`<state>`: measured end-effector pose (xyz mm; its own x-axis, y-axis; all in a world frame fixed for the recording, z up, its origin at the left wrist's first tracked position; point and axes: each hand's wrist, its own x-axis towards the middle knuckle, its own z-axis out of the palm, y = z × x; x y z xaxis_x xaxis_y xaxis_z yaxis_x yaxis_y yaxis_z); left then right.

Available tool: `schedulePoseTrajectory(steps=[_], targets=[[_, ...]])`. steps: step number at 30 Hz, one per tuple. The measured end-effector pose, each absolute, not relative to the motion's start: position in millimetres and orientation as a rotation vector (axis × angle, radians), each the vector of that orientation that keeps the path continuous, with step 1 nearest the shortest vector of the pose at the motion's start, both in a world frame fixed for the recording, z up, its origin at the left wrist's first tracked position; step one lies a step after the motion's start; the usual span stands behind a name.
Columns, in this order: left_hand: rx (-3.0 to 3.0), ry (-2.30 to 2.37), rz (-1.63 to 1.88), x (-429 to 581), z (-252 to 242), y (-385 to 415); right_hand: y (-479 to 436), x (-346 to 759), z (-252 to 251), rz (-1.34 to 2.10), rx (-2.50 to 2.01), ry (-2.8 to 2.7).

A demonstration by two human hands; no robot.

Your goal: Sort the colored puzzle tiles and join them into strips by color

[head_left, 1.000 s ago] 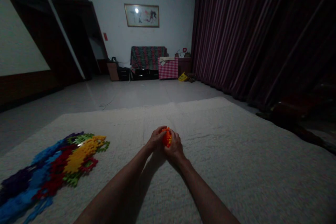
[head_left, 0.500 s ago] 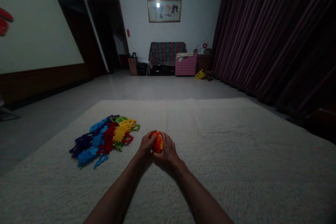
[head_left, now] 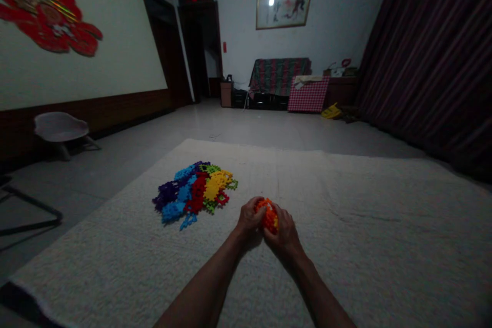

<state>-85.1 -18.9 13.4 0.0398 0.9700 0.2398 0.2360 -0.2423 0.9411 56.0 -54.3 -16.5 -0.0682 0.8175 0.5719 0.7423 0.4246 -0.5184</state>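
Note:
Both my hands hold one small orange and yellow toothed piece (head_left: 270, 215) above the pale mat. My left hand (head_left: 250, 219) grips it from the left, its thumb across the near face. On the other side my right hand (head_left: 285, 230) wraps its fingers round the piece, which partly hides the yellow edge. To the left of my hands lies a pile of flat toothed pieces (head_left: 198, 192) in dark blue, light blue, red, yellow and green. The two hands are nearly touching below the piece.
The pale mat (head_left: 346, 256) covers the floor around my hands. A small white chair (head_left: 61, 128) stands on the tiles at left, with a dark metal frame (head_left: 34, 210) nearer. A cloth-covered cabinet (head_left: 279, 77) and a yellow object (head_left: 331, 111) are at the far wall.
The view has turned left, so the room, pile and hands appear further right, and the chair has come into view. My hands still hold the orange and yellow piece together.

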Motion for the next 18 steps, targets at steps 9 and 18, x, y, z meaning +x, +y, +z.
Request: schedulePoseTrajectory(steps=[9,18], targets=[[1.418,1.083,1.203,-82,12,-4,-44,58,-19,0.045,-1.303,-1.799],[1.175,1.274,1.411,-111,13,20,6,-7,-21,0.28,-1.264,-1.59]])
